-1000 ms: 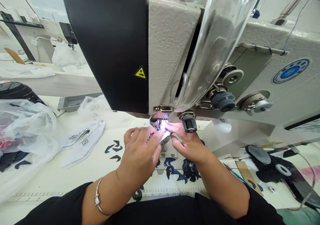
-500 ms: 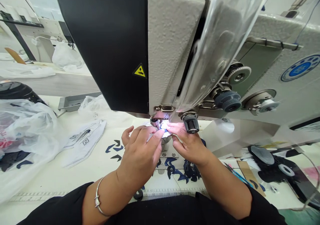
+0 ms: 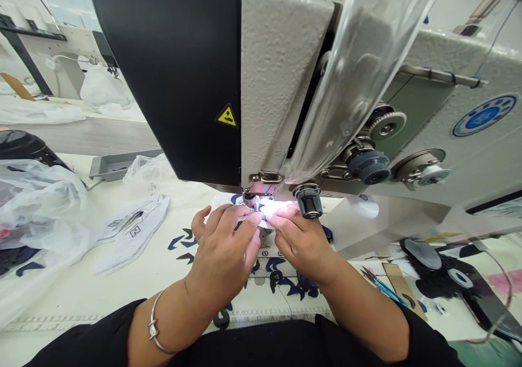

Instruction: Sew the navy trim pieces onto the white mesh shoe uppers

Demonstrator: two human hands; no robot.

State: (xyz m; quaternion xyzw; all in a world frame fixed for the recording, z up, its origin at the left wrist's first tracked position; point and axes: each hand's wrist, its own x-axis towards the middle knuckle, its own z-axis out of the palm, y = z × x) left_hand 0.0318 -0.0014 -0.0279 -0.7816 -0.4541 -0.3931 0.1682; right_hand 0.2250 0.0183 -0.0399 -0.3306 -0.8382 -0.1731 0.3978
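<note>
A large grey sewing machine [image 3: 281, 73] fills the upper view, with a lit needle area [image 3: 261, 201] at its foot. My left hand [image 3: 224, 247] and my right hand [image 3: 299, 239] meet just below that light. Both pinch a small pale fabric piece [image 3: 261, 221] with dark blue shapes and hold it under the presser foot. The fingers of both hands are pressed together on the piece. A silver bracelet [image 3: 157, 329] sits on my left wrist. Dark blue cut-out shapes [image 3: 285, 280] lie on the table under my hands.
Clear plastic bags [image 3: 44, 204] with white and dark pieces lie at the left. A grey tray [image 3: 110, 166] stands behind them. Scissors [image 3: 379, 282], a brown strip and black parts [image 3: 444, 272] lie at the right. A clear guard [image 3: 359, 57] hangs over the machine's knobs.
Both hands have shifted slightly left and closer together on the fabric piece under the presser foot. The view has tilted a little.
</note>
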